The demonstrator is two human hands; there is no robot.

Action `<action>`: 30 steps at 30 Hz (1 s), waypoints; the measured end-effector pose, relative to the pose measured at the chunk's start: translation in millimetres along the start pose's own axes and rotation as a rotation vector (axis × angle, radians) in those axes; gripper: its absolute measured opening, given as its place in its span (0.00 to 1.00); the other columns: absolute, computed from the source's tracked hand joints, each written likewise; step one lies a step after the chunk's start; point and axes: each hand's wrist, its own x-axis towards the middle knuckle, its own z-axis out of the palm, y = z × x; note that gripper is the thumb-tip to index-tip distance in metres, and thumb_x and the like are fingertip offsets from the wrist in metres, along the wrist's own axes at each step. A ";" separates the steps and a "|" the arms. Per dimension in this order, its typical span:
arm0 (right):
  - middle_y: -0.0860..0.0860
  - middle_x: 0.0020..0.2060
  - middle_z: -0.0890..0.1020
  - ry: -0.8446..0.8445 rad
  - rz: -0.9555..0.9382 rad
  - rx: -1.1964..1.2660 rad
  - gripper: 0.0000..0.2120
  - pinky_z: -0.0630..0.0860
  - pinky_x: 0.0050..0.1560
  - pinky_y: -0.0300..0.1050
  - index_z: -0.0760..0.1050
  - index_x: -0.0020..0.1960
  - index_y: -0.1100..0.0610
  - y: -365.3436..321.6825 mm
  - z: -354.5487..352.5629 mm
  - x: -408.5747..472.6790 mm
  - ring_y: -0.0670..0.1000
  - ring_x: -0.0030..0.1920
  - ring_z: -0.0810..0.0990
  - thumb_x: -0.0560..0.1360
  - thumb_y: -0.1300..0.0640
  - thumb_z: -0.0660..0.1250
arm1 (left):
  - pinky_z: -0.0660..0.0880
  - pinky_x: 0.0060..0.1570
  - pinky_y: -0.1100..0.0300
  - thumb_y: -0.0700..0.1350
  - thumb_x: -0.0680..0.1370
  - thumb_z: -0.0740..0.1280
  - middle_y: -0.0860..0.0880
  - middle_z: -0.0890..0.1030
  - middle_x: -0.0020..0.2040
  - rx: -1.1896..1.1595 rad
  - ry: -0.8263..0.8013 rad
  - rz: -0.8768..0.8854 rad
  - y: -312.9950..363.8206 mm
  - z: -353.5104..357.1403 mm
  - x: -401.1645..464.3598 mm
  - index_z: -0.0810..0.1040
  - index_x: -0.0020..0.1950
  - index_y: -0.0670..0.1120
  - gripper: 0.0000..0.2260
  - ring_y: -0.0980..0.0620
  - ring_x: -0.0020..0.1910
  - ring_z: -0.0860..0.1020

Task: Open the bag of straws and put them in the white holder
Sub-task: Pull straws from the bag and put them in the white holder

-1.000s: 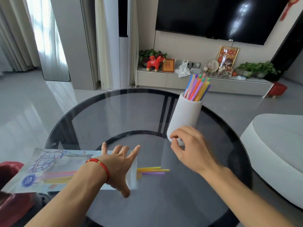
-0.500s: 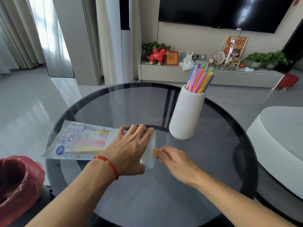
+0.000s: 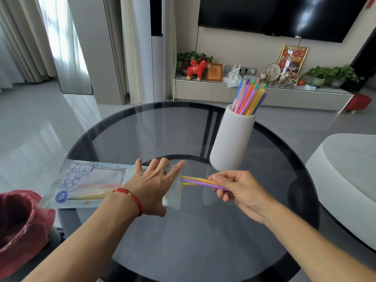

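The printed plastic straw bag (image 3: 89, 182) lies flat on the round glass table (image 3: 183, 231), its open mouth pointing right. My left hand (image 3: 154, 184) presses flat on the bag's open end, fingers spread. My right hand (image 3: 234, 188) pinches a few yellow and purple straws (image 3: 195, 181) that stick partly out of the bag's mouth. More straws show faintly inside the bag. The ribbed white holder (image 3: 232, 141) stands upright just beyond my right hand, with several coloured straws (image 3: 249, 96) leaning in it.
A red plastic bag (image 3: 20, 224) sits at the lower left beside the table. A white rounded seat (image 3: 345, 180) stands at the right. A low TV cabinet (image 3: 254, 94) with ornaments and plants runs along the far wall.
My right hand left the holder, reached the bag's mouth and has drawn a few straws out to the right. My left hand settled flat on the bag's open end.
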 end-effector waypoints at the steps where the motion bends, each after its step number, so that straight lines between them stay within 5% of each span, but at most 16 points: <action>1: 0.56 0.33 0.83 0.000 -0.007 0.009 0.09 0.75 0.29 0.35 0.85 0.53 0.70 -3.0 -6.6 -1.9 0.47 0.29 0.79 0.79 0.63 0.71 | 0.58 0.69 0.31 0.62 0.64 0.73 0.46 0.59 0.71 -0.013 -0.031 -0.005 -1.2 0.8 -0.5 0.36 0.79 0.56 0.57 0.43 0.69 0.61; 7: 0.57 0.30 0.81 0.032 -0.065 0.155 0.10 0.76 0.27 0.34 0.85 0.47 0.67 -24.6 -34.1 -14.6 0.47 0.28 0.79 0.71 0.60 0.73 | 0.50 0.71 0.29 0.80 0.66 0.56 0.48 0.56 0.76 -0.315 -0.064 0.011 9.4 -4.7 -0.5 0.56 0.72 0.63 0.39 0.46 0.76 0.56; 12: 0.52 0.29 0.80 0.168 -0.134 0.418 0.09 0.71 0.21 0.31 0.83 0.42 0.63 -35.5 -38.4 -17.6 0.44 0.24 0.76 0.72 0.56 0.71 | 0.64 0.65 0.35 0.71 0.74 0.42 0.48 0.66 0.66 -0.218 0.088 0.070 21.9 2.7 6.4 0.64 0.59 0.54 0.27 0.45 0.61 0.70; 16: 0.48 0.29 0.76 0.244 -0.228 0.441 0.15 0.62 0.19 0.32 0.82 0.44 0.59 -32.6 -27.9 -13.9 0.43 0.23 0.70 0.70 0.47 0.74 | 0.71 0.54 0.43 0.59 0.78 0.38 0.49 0.68 0.57 -0.222 0.154 0.087 28.6 3.8 8.5 0.65 0.55 0.49 0.22 0.45 0.47 0.71; 19: 0.49 0.32 0.72 0.164 -0.203 0.240 0.20 0.59 0.20 0.35 0.84 0.47 0.59 -21.5 -7.5 -12.7 0.45 0.26 0.66 0.68 0.42 0.75 | 0.73 0.52 0.43 0.58 0.79 0.38 0.49 0.68 0.56 -0.244 0.171 0.114 32.6 0.9 8.6 0.66 0.56 0.49 0.22 0.45 0.45 0.71; 22: 0.58 0.31 0.75 0.111 -0.163 0.029 0.18 0.68 0.23 0.39 0.85 0.47 0.65 -11.8 14.2 -12.6 0.50 0.28 0.73 0.79 0.48 0.71 | 0.72 0.54 0.43 0.60 0.79 0.38 0.49 0.68 0.59 -0.260 0.166 0.151 37.7 0.9 7.0 0.66 0.58 0.51 0.23 0.46 0.45 0.71; 25: 0.62 0.28 0.79 0.170 -0.214 -0.141 0.19 0.71 0.24 0.43 0.85 0.41 0.64 -19.6 10.4 -11.1 0.58 0.28 0.76 0.84 0.53 0.66 | 0.68 0.63 0.39 0.66 0.77 0.47 0.48 0.65 0.68 -0.265 0.086 0.133 34.3 4.4 8.4 0.61 0.68 0.55 0.25 0.44 0.59 0.72; 27: 0.64 0.26 0.79 0.275 -0.286 -0.279 0.20 0.70 0.24 0.43 0.84 0.39 0.62 -34.4 -3.8 -15.2 0.58 0.24 0.73 0.84 0.53 0.64 | 0.58 0.70 0.32 0.70 0.73 0.58 0.44 0.58 0.75 -0.243 -0.048 0.070 28.3 8.6 9.7 0.48 0.77 0.57 0.38 0.41 0.72 0.62; 30: 0.62 0.24 0.79 0.386 -0.364 -0.479 0.21 0.68 0.23 0.40 0.84 0.37 0.59 -49.6 -21.9 -23.2 0.50 0.19 0.71 0.84 0.52 0.65 | 0.53 0.71 0.29 0.73 0.68 0.64 0.40 0.55 0.77 -0.191 -0.188 -0.013 24.2 12.5 8.5 0.34 0.79 0.56 0.53 0.40 0.76 0.56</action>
